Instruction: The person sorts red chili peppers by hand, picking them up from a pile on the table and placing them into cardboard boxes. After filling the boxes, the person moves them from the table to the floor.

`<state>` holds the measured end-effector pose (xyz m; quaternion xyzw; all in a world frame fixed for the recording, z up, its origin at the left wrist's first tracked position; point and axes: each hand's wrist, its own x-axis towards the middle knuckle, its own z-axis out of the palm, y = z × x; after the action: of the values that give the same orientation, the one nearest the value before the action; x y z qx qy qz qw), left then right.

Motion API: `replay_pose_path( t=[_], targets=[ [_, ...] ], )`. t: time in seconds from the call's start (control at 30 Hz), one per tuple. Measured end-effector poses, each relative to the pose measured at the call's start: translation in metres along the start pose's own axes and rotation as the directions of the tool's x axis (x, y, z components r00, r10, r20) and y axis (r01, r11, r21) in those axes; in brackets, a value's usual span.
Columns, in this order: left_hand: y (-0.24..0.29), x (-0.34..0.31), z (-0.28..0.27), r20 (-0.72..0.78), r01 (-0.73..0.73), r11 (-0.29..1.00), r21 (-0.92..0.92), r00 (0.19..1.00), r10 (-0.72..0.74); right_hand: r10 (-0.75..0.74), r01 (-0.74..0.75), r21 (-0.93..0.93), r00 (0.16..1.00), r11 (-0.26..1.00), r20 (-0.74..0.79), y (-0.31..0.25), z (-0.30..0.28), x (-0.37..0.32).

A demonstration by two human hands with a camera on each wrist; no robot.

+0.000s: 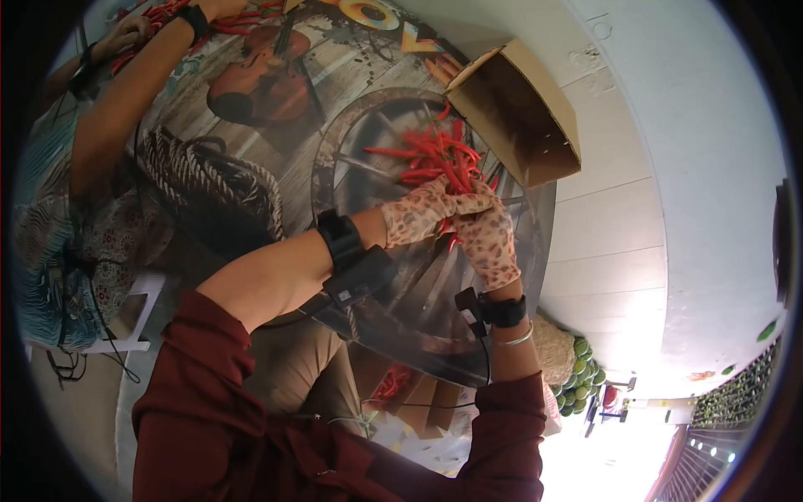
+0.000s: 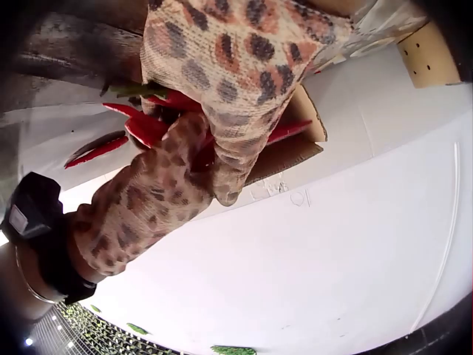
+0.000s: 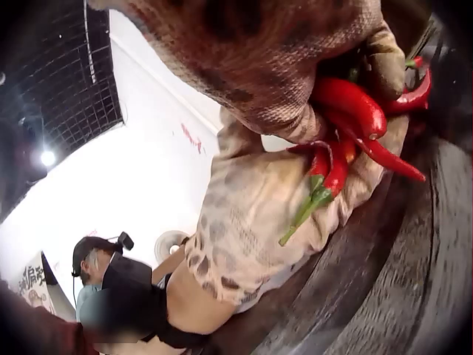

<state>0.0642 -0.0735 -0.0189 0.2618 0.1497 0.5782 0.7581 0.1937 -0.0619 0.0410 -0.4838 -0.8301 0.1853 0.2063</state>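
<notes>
A loose heap of red chili peppers [image 1: 439,155] lies on the table near its right side. Both hands wear spotted gloves and meet at the near edge of this heap. My right hand [image 1: 488,238] grips several chili peppers [image 3: 351,107]; their red tips and green stems stick out between its fingers. Crossing against it, my left hand [image 1: 418,216] curls its fingers over chili peppers [image 2: 148,126]. In the right wrist view, the left hand [image 3: 259,196] sits below the right, with stems lying across its glove. The gloves hide part of the held bunch.
An open cardboard box [image 1: 523,113] lies on its side beyond the heap, by the wall. Another person's hands [image 1: 125,38] are among more red chili peppers [image 1: 242,21] at the upper left. The tabletop [image 1: 351,188] carries a printed violin, rope and wheel. Below its edge, another box [image 1: 401,389] holds chili peppers.
</notes>
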Motion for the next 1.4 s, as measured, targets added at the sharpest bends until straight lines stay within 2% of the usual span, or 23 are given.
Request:
replay_pose_path(
  t=[0.03,0.1,0.13,0.17,0.2,0.3,0.37,0.4,0.43,0.5,0.53,0.57,0.63,0.7,0.77,0.87,0.9,0.97,1.1,1.17,1.23,1.33,1.4],
  targets=[
    [0.002,0.000,0.000,0.034,-0.026,0.999,0.040,0.999,0.025,0.003,-0.003,0.001,1.000,1.000,0.002,-0.003,0.002,-0.003],
    [0.000,-0.001,-0.009,-0.021,0.017,0.996,0.088,1.000,-0.015,-0.198,0.198,-0.128,0.980,0.972,0.012,-0.005,0.003,-0.007],
    [-0.005,0.002,-0.018,0.057,-0.094,0.987,0.129,0.995,0.087,-0.232,0.245,-0.153,0.968,0.957,0.095,-0.003,0.003,-0.006],
    [-0.011,0.008,-0.025,0.139,-0.207,0.965,0.160,0.973,0.185,-0.230,0.243,-0.155,0.969,0.958,0.094,-0.005,0.002,-0.009],
    [-0.008,0.005,-0.020,0.050,-0.066,0.995,-0.068,0.996,0.070,-0.233,0.244,-0.141,0.969,0.959,0.086,-0.010,0.001,-0.014],
    [-0.013,0.009,-0.028,0.021,-0.101,0.994,0.035,0.995,0.100,-0.204,0.213,-0.162,0.976,0.964,0.070,-0.013,-0.009,-0.023],
    [-0.011,0.008,-0.024,-0.029,-0.108,0.992,0.060,0.994,0.110,-0.086,0.083,0.175,0.996,0.981,0.011,0.000,-0.020,-0.028],
    [-0.009,0.005,-0.020,-0.080,-0.109,0.990,0.086,0.990,0.116,-0.084,0.086,0.258,0.996,0.962,-0.020,-0.007,-0.028,-0.028],
    [-0.008,0.004,-0.019,-0.080,-0.108,0.991,0.084,0.990,0.114,-0.082,0.084,0.257,0.996,0.963,-0.019,0.003,-0.034,-0.029],
    [-0.007,0.005,-0.017,0.000,-0.017,0.993,-0.114,1.000,0.017,0.102,-0.078,0.235,0.991,0.969,-0.091,0.038,-0.044,-0.033],
    [-0.007,0.006,-0.017,0.005,-0.014,0.993,-0.115,1.000,0.014,0.166,-0.146,0.156,0.978,0.977,-0.122,0.050,-0.046,-0.033],
    [-0.006,0.006,-0.016,-0.029,0.007,0.992,-0.129,1.000,-0.011,0.167,-0.146,0.155,0.978,0.977,-0.126,0.058,-0.049,-0.035],
    [-0.002,0.004,-0.012,-0.064,0.022,0.989,-0.144,0.997,-0.032,0.216,-0.217,-0.188,0.976,0.958,-0.026,0.067,-0.051,-0.038],
    [0.001,-0.002,-0.010,-0.116,0.020,0.993,-0.116,0.993,-0.033,0.216,-0.212,-0.239,0.976,0.948,-0.009,0.071,-0.045,-0.041],
    [-0.001,0.001,-0.014,-0.091,-0.001,0.993,-0.116,0.996,-0.010,0.159,-0.163,-0.380,0.986,0.910,-0.044,0.070,-0.042,-0.044],
    [0.001,-0.001,-0.010,-0.087,0.010,0.995,-0.098,0.996,-0.019,0.229,-0.223,-0.251,0.973,0.942,-0.005,0.072,-0.041,-0.035],
    [0.003,-0.002,-0.009,-0.122,0.032,0.996,-0.084,0.992,-0.042,0.227,-0.222,-0.252,0.974,0.942,-0.006,0.074,-0.043,-0.030],
    [-0.002,0.001,-0.014,-0.097,0.017,0.995,-0.102,0.995,-0.027,0.154,-0.163,-0.121,0.985,0.979,-0.076,0.078,-0.046,-0.018],
    [0.001,-0.003,-0.011,-0.076,0.019,0.995,-0.100,0.997,-0.026,0.241,-0.244,-0.116,0.970,0.963,-0.037,0.065,-0.042,0.010],
    [-0.002,0.000,-0.011,-0.100,-0.027,0.999,-0.032,0.995,0.024,0.209,-0.198,-0.394,0.978,0.898,-0.014,0.062,-0.027,0.017],
    [-0.008,0.004,-0.016,-0.129,-0.075,0.997,0.034,0.988,0.079,0.233,-0.211,-0.343,0.972,0.915,0.025,0.057,-0.021,0.020],
    [-0.010,0.003,-0.014,-0.105,-0.144,0.985,-0.097,0.985,0.133,0.182,-0.145,-0.323,0.979,0.935,0.088,0.052,-0.015,0.020],
    [-0.002,-0.001,-0.007,-0.139,-0.029,0.994,-0.106,0.990,0.014,0.180,-0.111,-0.423,0.975,0.899,0.127,0.049,-0.014,0.021]
  ],
)
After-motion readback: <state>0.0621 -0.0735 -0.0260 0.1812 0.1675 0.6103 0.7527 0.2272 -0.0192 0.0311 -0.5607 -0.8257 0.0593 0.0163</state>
